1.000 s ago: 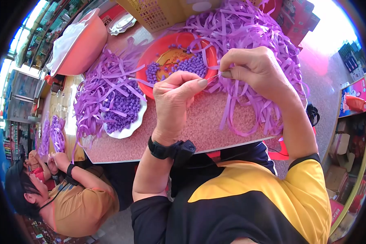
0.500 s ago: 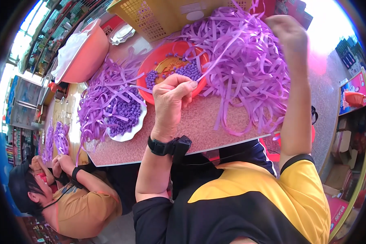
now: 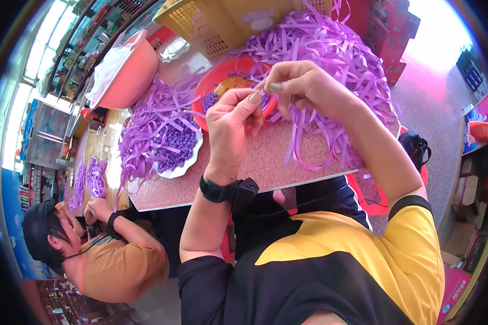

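Room: shelving is lining the back, daylight coming in at left and upper right; pink speckled table [image 3: 287,162] is filling the middle.
Ribbon in hand: purple ribbon [image 3: 199,114] is trailing over the red bowl's left rim to the left hand.
Left hand [image 3: 229,122]: thumb and forefinger are pinching the ribbon.
Right hand [image 3: 303,86]: fingers are curling just beside the left fingertips; cannot tell if they're gripping anything, tips too small.
Red bowl [image 3: 207,84]: sitting behind the hands, holding purple beads [image 3: 210,101].
Right ribbon pile [image 3: 331,65]: heaping beside the bowl, hanging toward the table edge.
Left ribbon pile [image 3: 146,116]: partly covering the beads on the white scalloped plate [image 3: 191,161].
Yellow basket [image 3: 192,24]: standing behind the bowl.
Pink basin [image 3: 127,81]: tilting at back left.
Co-worker [image 3: 119,265]: sitting lower left, hands close together near hanging ribbon bundles [image 3: 96,179].
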Motion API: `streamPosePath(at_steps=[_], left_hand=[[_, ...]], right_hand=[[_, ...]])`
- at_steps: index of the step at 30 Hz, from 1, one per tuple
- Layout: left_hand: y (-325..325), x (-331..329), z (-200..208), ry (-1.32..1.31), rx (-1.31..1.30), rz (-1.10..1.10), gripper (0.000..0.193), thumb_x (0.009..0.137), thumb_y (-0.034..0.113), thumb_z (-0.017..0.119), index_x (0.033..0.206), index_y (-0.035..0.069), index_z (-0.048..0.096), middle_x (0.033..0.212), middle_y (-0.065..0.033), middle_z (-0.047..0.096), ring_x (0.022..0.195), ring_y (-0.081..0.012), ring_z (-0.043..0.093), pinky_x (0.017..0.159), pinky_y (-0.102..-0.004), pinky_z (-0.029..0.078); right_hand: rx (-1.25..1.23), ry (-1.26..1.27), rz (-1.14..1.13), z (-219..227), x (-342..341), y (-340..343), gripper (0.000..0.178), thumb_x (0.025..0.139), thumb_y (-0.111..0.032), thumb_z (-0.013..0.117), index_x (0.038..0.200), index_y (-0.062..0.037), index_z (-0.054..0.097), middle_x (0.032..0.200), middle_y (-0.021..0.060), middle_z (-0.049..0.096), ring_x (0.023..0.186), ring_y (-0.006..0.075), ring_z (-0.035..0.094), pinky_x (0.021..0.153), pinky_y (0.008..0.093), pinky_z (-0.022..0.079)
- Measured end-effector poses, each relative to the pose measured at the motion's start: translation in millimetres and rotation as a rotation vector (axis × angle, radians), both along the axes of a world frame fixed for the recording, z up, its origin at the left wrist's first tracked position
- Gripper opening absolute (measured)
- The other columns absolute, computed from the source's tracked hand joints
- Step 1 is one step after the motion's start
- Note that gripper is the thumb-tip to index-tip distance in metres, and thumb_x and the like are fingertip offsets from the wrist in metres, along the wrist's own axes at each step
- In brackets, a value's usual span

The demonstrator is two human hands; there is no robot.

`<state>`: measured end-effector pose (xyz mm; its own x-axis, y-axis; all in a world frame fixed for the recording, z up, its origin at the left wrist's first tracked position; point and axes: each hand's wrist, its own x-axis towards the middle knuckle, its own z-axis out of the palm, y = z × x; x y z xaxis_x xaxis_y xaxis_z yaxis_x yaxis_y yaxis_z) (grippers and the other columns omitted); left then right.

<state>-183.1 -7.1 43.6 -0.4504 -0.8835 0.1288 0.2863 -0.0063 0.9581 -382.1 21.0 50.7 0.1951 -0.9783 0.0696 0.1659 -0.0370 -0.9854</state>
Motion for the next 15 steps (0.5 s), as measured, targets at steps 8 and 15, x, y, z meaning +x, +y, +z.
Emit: streamPosePath(at_steps=[8, 15], left_hand=[[5, 16, 13, -0.224, -0.153, -0.049, 0.009, 0.089, 0.005, 0.065, 0.094, -0.002, 0.067, 0.068, -0.0030, 0.061, 0.055, -0.0082, 0.055, 0.048, -0.0206, 0.039], [20, 19, 23, -0.187, -0.032, -0.160, 0.008, 0.085, 0.006, 0.068, 0.090, 0.000, 0.066, 0.065, -0.0014, 0.061, 0.053, -0.0074, 0.055, 0.047, -0.0214, 0.040]], right_hand=[[-0.219, -0.269, -0.095, 6, -18, 2, 0.016, 0.094, -0.003, 0.054, 0.108, -0.0006, 0.061, 0.064, -0.0007, 0.043, 0.048, 0.0084, 0.039, 0.044, 0.0211, 0.029], [-0.330, -0.379, -0.196, 0, -33, -1, 0.016, 0.098, -0.007, 0.053, 0.111, -0.0010, 0.061, 0.070, -0.0014, 0.042, 0.057, 0.0085, 0.040, 0.049, 0.0207, 0.030]])
